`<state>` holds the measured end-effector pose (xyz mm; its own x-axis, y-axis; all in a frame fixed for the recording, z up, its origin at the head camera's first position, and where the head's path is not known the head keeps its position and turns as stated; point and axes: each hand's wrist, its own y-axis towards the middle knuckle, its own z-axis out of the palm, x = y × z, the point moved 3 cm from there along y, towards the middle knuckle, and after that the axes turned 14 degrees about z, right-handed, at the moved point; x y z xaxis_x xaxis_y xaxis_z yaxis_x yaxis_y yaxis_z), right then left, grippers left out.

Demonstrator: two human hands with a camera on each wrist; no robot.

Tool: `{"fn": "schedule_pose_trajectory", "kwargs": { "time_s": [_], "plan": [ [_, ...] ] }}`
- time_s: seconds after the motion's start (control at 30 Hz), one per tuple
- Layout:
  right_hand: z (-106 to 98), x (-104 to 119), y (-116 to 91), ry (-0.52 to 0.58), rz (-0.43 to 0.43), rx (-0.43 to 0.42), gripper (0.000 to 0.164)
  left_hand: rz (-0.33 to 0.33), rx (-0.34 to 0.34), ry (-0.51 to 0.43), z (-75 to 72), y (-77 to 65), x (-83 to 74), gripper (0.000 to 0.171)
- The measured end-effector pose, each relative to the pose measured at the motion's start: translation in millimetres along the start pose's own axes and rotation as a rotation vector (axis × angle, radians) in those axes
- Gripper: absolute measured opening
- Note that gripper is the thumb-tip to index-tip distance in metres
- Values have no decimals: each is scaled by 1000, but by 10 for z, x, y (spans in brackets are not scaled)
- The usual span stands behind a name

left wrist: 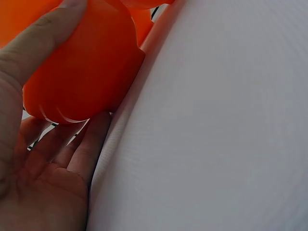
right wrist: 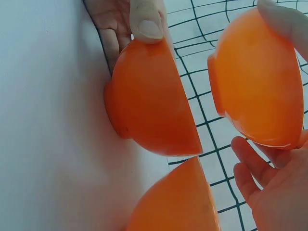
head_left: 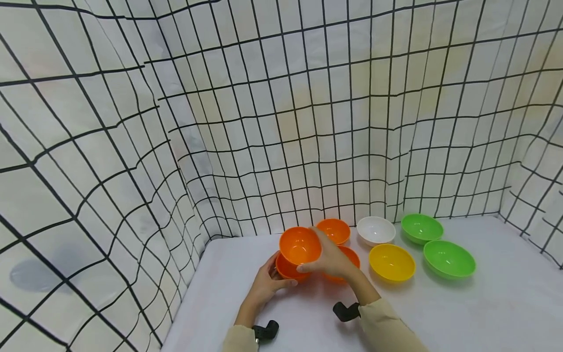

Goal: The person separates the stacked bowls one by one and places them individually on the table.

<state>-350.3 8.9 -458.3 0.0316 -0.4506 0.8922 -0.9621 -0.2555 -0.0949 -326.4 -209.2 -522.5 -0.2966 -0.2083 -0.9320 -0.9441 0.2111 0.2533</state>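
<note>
My right hand (head_left: pixel 331 258) holds up an orange bowl (head_left: pixel 300 247), thumb and fingers spread across its sides. Just below and slightly left of it, a second orange bowl (head_left: pixel 288 271) stands on the white table, partly covered by the raised one. My left hand (head_left: pixel 265 283) grips this lower bowl, with the thumb on its near side and the fingers around the far side. In the right wrist view a gap shows between the raised bowl (right wrist: pixel 262 82) and the lower bowl (right wrist: pixel 149 98). The left wrist view shows the left fingers (left wrist: pixel 91 144) at the lower bowl's base.
Partly behind my right arm stands another orange bowl (head_left: pixel 352 256), with one more orange bowl (head_left: pixel 335 231) farther back. To the right are a white bowl (head_left: pixel 376 231), a yellow bowl (head_left: pixel 392 264) and two green bowls (head_left: pixel 449 259). Grid-patterned cloth walls (head_left: pixel 281 112) enclose the table (head_left: pixel 211 293).
</note>
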Motion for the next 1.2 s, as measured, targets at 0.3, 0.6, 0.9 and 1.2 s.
{"fn": "schedule_pose_trajectory", "kwargs": {
  "time_s": [0.3,0.6,0.9,1.2],
  "plan": [
    [-47,37,-46,-22,14,-61,115,9,5,-3,-18,35,31,94],
    [-58,20,-68,-14,18,-73,117,27,-16,107,-63,52,-27,92],
    [-69,-11,-65,-70,27,-90,117,33,-44,192,-161,116,-15,90],
    [-108,-26,-56,-218,-20,-142,113,22,-54,219,-252,340,84,91]
  ]
}}
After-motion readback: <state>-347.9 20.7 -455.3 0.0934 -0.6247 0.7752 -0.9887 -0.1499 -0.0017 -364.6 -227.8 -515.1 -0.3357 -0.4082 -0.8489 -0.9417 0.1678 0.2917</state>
